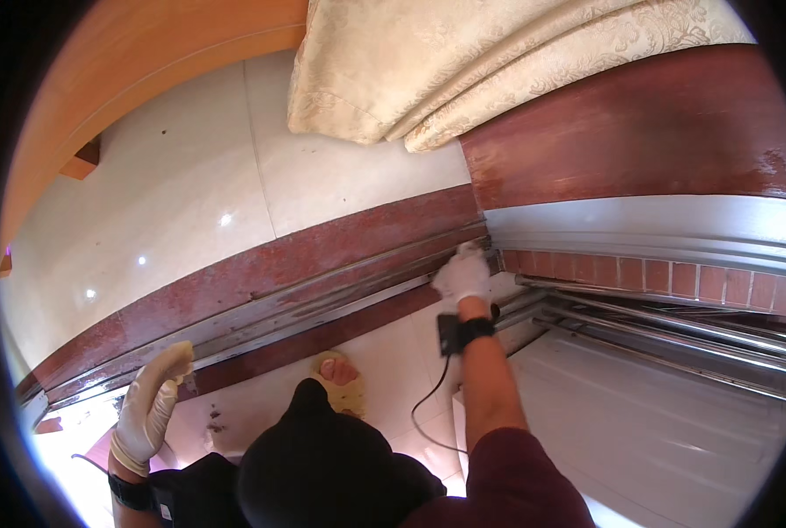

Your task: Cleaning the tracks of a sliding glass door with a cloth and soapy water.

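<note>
My right hand (465,275), in a white glove, reaches to the far end of a metal door track (322,292) set in the floor, where it meets the wall. Its fingers look closed and are slightly blurred; what they hold, if anything, I cannot make out. At the left, my left hand (149,412), in a pale glove, is raised near the other end of the track. Its fingers stretch forward with the thumb apart, and nothing shows in them.
A patterned cream curtain (358,79) hangs over pale floor tiles (190,167) beyond the track. Brown wood panelling (639,132) is at the right, above metal rails (674,330) and a white surface (639,422). My foot in a yellow slipper (350,400) stands near the track.
</note>
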Available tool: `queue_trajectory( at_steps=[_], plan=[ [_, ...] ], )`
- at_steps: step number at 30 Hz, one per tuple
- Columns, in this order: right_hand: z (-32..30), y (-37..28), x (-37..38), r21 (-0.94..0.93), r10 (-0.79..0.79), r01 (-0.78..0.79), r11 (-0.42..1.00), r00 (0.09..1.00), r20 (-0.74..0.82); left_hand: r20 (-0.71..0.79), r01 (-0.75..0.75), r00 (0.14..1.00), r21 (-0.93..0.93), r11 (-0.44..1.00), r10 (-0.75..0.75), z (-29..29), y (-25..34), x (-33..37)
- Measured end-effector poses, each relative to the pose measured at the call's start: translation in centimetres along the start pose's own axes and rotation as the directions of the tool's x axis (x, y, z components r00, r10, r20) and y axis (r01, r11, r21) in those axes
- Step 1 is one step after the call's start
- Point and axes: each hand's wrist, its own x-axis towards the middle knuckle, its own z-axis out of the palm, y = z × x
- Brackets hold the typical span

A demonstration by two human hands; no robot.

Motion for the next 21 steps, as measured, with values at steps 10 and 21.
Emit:
queue_trajectory(
  at_steps=[10, 21],
  plan=[
    [1.8, -15.2, -13.9, 0.645, -0.634, 0.682, 0.345, 0.676, -0.375, 0.061, -0.024, 0.998, -0.001, 1.000, 0.024, 0.4, 0.4, 1.2],
    [-3.8, 0.8, -2.2, 0.419, 0.170, 0.005, 0.908, 0.908, -0.382, 0.006, 0.045, 0.999, -0.017, 0.999, -0.045, -0.3, -0.9, -0.7]
  ],
)
